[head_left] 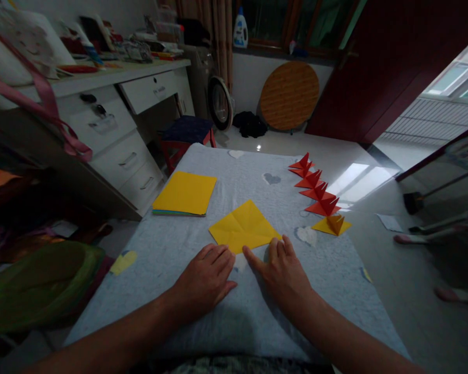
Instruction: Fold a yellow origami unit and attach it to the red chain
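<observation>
A yellow square of paper [244,223] lies on the cloth-covered table, turned with one corner toward me and marked with faint creases. At its lower left edge, my left hand [206,278] rests palm down, fingers side by side and thumb apart. My right hand [284,267] is spread over the lower right edge, one digit touching near the bottom corner and the other fingertips by the right corner. Up and to the left sits a stack of coloured paper [185,193] with yellow on top. On the right stand a folded yellow paper piece [333,225] and several folded red paper pieces [315,189].
The table wears a light blue cloth [242,171] with heart shapes. A white desk with drawers [113,135] stands left, near a dark-topped stool [187,130]. A green basket-like object [42,285] is at lower left. Beyond are an open-doored washing machine [220,104] and a round wooden board [289,96].
</observation>
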Demonstrator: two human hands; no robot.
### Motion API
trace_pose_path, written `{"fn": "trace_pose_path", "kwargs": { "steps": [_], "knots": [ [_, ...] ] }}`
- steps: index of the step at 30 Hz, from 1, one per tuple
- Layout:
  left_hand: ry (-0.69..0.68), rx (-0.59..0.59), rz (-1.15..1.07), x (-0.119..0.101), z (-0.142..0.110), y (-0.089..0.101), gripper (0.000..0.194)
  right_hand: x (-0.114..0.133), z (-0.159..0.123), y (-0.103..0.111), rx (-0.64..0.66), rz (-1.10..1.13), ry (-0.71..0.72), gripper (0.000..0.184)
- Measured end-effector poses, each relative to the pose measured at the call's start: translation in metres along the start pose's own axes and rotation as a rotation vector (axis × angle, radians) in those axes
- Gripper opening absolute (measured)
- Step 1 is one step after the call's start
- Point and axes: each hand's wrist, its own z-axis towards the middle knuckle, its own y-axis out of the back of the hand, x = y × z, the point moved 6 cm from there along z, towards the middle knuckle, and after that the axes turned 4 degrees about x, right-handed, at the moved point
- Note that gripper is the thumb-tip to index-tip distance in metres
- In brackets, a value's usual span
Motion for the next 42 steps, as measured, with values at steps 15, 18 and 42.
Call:
{"fn": "trace_pose_path", "kwargs": {
  "steps": [15, 18, 42],
  "knots": [
    [0.038, -0.049, 0.077, 0.001, -0.015, 0.004, 0.029, -0.056, -0.026, -0.023, -0.05, 0.072, -0.103, 0.051],
    [0.035, -0.05, 0.076, 0.002, -0.016, 0.004, 0.029, -0.065, -0.027, -0.025, -0.052, 0.084, -0.129, 0.05],
    [0.271, -0.16, -0.215, 0.044, 0.017, 0.009, 0.055, -0.067, 0.013, -0.022, -0.451, 0.736, -0.076, 0.017]
  ]
}}
